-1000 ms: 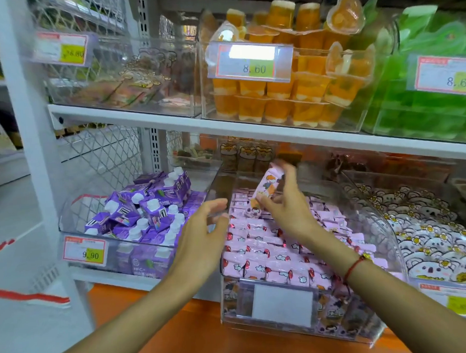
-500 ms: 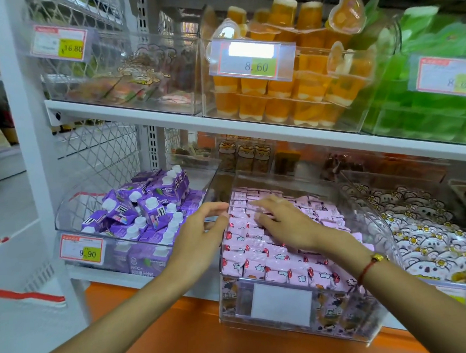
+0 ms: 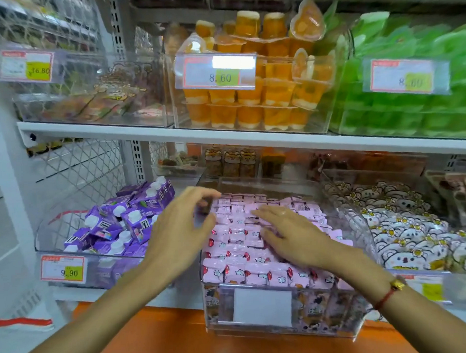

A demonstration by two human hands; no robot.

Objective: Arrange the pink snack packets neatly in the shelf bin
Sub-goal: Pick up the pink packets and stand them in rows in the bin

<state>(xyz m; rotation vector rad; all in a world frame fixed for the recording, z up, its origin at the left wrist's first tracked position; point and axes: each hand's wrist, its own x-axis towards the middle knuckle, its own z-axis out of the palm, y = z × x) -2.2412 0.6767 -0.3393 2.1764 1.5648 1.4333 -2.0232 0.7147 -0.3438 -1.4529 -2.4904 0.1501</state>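
Observation:
Several pink snack packets lie in rows inside a clear plastic shelf bin on the lower shelf. My right hand lies flat on top of the packets near the bin's middle, fingers straight and pointing left. My left hand hovers at the bin's left wall, its fingers loosely curved with the tips near the far-left packets; it holds nothing. A blank white label holder sits on the bin's front.
A bin of purple cartons stands to the left and a bin of white bear packets to the right. The white upper shelf with orange jelly cups and green packs overhangs the bins. An orange ledge runs below.
My right hand, which held one pink packet up above the bin, came down and now lies flat on the packets without it. My left hand stayed at the bin's left wall.

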